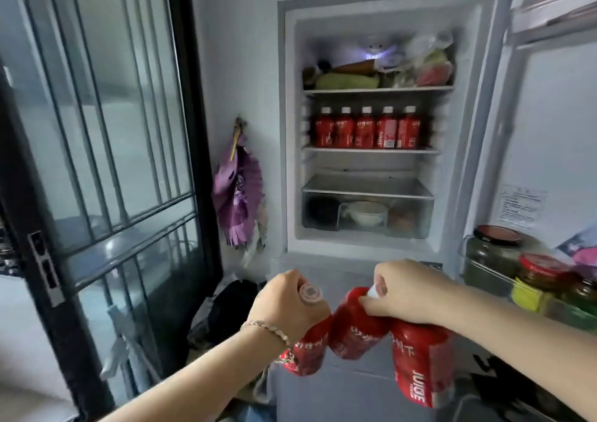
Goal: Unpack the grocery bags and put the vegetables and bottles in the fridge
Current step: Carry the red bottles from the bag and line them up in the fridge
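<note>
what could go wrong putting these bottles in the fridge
The right hand holds the middle bottle and the right bottle by their tops only, so one may slip and fall. The middle shelf already has a row of five bottles across its front; pushing more in might topple some. The left hand grips the left bottle, so no hand is free to steady them.

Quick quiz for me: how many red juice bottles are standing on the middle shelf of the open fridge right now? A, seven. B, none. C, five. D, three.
C: five red bottles with white caps stand side by side in one row on the middle shelf.
</note>
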A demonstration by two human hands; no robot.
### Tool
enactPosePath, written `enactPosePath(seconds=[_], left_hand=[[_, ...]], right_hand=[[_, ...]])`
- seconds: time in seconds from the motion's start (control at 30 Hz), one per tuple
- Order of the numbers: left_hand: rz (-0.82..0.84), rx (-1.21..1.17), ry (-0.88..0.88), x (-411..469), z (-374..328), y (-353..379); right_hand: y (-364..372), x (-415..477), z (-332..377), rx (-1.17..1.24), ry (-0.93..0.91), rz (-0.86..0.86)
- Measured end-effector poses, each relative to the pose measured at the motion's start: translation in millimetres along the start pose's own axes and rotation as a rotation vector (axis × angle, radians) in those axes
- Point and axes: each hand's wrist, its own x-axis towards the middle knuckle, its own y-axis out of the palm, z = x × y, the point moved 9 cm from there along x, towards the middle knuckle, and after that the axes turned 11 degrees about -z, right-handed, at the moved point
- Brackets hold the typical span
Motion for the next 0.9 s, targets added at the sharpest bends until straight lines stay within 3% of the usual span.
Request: enactPosePath(seconds=[0.27, 0.63, 0.77, 0.9], left_hand=[[-0.04, -0.223, 0.101, 165.0, -25.5, 81.4], [-0.235, -0.3, 0.118, 378.1, -60.8, 165.7], [-0.315, -0.334, 0.093, 435.8, -57.8, 174.0], [-0.292, -0.3, 0.085, 474.3, -54.1, 189.1]], right_hand=[[-15.7, 150.6, -86.9, 0.1, 0.196, -0.147], [-29.0, 366.1, -175.7, 0.055, 0.169, -0.205], [-26.6, 413.7, -186.2, 0.072, 0.186, -0.221], [-18.8, 438.7, -191.2, 0.116, 0.222, -0.224]])
